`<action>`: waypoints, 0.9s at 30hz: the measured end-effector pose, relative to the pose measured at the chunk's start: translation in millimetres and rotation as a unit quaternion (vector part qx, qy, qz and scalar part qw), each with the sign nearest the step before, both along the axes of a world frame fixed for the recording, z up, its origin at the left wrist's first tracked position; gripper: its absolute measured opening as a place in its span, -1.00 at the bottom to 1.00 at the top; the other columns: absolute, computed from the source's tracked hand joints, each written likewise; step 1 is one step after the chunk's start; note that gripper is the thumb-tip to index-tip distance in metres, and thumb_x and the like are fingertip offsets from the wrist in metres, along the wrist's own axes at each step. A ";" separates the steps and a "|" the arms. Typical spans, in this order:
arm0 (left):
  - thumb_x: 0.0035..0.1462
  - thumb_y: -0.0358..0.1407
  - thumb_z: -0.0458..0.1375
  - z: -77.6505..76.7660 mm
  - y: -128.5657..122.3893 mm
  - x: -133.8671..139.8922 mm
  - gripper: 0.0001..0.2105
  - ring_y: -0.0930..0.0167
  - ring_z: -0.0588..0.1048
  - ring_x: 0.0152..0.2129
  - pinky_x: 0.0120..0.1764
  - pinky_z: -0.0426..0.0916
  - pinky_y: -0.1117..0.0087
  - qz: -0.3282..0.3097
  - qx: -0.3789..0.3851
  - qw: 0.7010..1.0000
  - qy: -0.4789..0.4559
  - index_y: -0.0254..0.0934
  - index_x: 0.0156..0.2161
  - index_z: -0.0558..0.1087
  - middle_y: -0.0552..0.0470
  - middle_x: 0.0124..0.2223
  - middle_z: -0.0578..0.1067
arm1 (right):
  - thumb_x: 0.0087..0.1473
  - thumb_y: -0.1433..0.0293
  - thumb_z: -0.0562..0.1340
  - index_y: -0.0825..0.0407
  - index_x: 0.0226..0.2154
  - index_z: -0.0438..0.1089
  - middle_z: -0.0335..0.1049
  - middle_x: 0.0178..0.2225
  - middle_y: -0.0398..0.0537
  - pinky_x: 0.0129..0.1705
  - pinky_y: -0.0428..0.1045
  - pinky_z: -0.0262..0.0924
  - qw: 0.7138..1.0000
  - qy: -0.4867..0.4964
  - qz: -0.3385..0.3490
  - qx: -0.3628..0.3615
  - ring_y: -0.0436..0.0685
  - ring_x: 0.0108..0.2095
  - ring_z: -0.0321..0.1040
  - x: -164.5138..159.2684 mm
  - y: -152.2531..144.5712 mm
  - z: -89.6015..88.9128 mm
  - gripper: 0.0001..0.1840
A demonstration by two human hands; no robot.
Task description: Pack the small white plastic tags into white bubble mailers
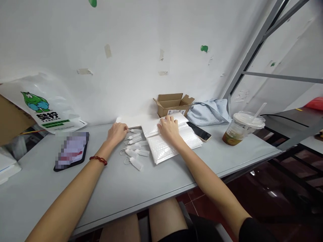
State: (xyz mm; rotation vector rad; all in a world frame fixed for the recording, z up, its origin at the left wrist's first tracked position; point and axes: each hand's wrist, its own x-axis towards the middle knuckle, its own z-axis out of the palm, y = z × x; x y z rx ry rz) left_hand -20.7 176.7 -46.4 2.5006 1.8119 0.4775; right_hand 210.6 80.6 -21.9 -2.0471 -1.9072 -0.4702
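White padded mailers [163,148] are lying beneath our right hand [169,128], which we are resting loosely spread, best steadying them lightly, while our left hand [116,133] is bunching its fingertips beside small bottles [132,153], whether gripping one we cannot tell.

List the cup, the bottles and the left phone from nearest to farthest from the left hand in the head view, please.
1. Bottles: beside the left hand, on its right.
2. Left phone: on the hand's left.
3. Cup: far right, past the white mailers.
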 end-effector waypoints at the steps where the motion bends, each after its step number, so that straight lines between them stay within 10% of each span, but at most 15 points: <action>1: 0.06 -0.32 0.09 -0.9 0.3 -1.4 -0.85 0.13 0.43 -0.14 -0.35 0.31 0.31 0.001 0.007 1.000 -0.002 -0.22 -0.33 0.52 -0.11 -0.23 0.57 | 0.23 0.31 0.04 0.13 -0.13 0.40 0.29 -0.07 0.22 -0.09 0.16 0.09 1.000 0.001 0.000 0.002 0.32 -0.04 0.16 -0.1 -0.3 0.1 -0.68; 27: 0.19 -0.38 -0.08 27.1 -26.7 -20.9 -0.78 0.16 0.47 -0.20 -0.18 0.31 0.19 0.123 0.162 0.972 -0.119 -0.32 -0.21 0.41 -0.22 -0.06 0.44 | 0.24 0.28 0.02 0.12 -0.14 0.41 0.30 -0.08 0.21 -0.09 0.13 0.08 1.000 0.003 -0.008 0.007 0.30 -0.06 0.16 2.6 0.0 -0.9 -0.65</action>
